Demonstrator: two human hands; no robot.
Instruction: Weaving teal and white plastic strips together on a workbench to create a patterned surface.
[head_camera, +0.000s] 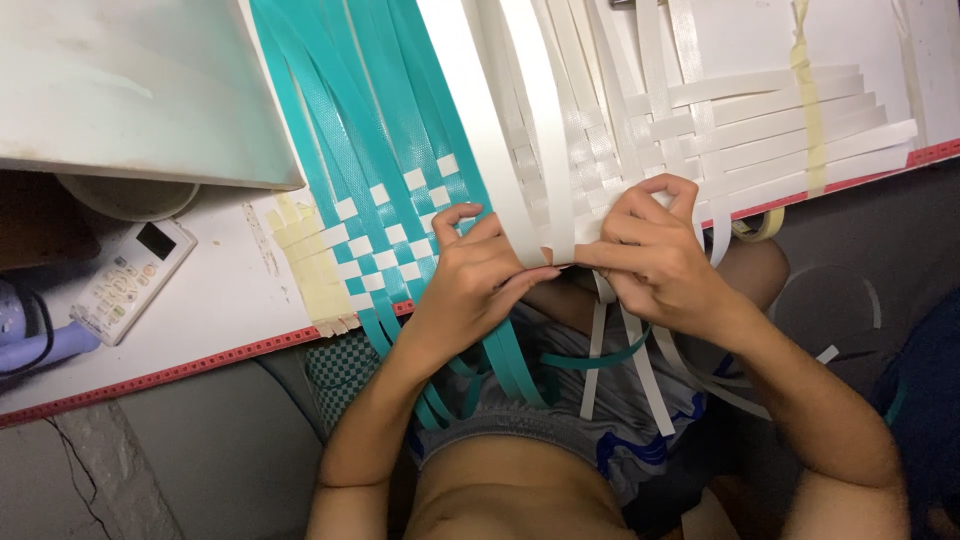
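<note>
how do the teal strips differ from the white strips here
The teal strips lie by the left hand, running up and leftward; the white strips lie by the right hand. Both hands pinch a white strip, no teal one. White crosspieces chequer the teal; the white weave is one colour. Both are flat bands overhanging the board's edge.

Left hand (478, 268), right hand (650, 245), fingers pinched.

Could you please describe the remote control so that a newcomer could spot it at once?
Start at the white table, on its left part. The remote control lies under the grey board. It alone has a dark screen and small buttons.
</note>
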